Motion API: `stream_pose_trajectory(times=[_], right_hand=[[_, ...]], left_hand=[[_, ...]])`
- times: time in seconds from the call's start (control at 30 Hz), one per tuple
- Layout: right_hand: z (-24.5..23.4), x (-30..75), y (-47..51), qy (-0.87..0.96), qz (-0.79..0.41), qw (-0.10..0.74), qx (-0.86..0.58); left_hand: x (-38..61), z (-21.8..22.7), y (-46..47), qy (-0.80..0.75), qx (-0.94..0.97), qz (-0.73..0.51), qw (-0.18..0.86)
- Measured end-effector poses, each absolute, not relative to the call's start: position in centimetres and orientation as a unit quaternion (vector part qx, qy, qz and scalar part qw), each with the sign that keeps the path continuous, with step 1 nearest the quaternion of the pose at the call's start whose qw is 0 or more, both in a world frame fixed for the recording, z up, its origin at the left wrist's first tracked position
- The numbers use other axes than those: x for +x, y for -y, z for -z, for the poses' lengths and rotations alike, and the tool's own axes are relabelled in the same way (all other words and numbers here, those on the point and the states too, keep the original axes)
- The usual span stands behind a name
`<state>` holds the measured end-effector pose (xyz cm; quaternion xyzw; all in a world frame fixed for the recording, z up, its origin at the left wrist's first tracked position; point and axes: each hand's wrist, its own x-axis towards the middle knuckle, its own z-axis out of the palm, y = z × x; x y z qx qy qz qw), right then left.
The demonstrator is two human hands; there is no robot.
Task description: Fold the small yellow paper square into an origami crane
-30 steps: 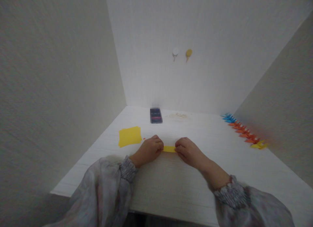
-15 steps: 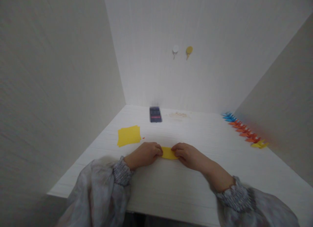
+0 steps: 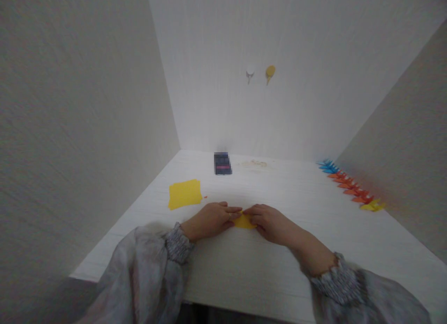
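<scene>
A folded yellow sheet of paper (image 3: 244, 221) lies on the white table between my two hands. My left hand (image 3: 218, 219) rests over its left end, with fingers stretched out flat along the upper edge and a ring on one of them. Closed on the right end, my right hand (image 3: 267, 221) has its fingertips pressed together against the paper. Both hands cover parts of the sheet, so its full outline is hidden. To the left is a stack of flat yellow paper sheets (image 3: 185, 194), apart from my left hand.
A dark, pixelated object (image 3: 222, 164) sits by the back wall. Along the right side runs a row of folded paper figures (image 3: 351, 188) in blue, orange, red and yellow. Two hooks, one white (image 3: 250, 72) and one yellow (image 3: 270, 71), are on the wall. Side panels enclose the table (image 3: 244, 277).
My left hand has shifted a little to the right, and its fingers have straightened across the folded paper. My right hand stays nearly in place, and less of the paper shows now.
</scene>
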<state>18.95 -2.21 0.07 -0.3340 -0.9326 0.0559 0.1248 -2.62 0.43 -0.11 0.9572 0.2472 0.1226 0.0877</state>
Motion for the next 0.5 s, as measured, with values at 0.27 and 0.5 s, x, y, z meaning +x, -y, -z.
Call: stream_pose_trajectory(times=[0.27, 0.5], right_hand=[[-0.11, 19.02, 2.20, 0.930, -0.072, 0.127, -0.337], [0.22, 19.64, 1.98, 0.906, -0.148, 0.203, -0.340]], left_hand=[[-2.55, 0.25, -0.52, -0.233, 0.965, -0.104, 0.062], [-2.47, 0.09, -0.35, -0.227, 0.965, -0.112, 0.072]])
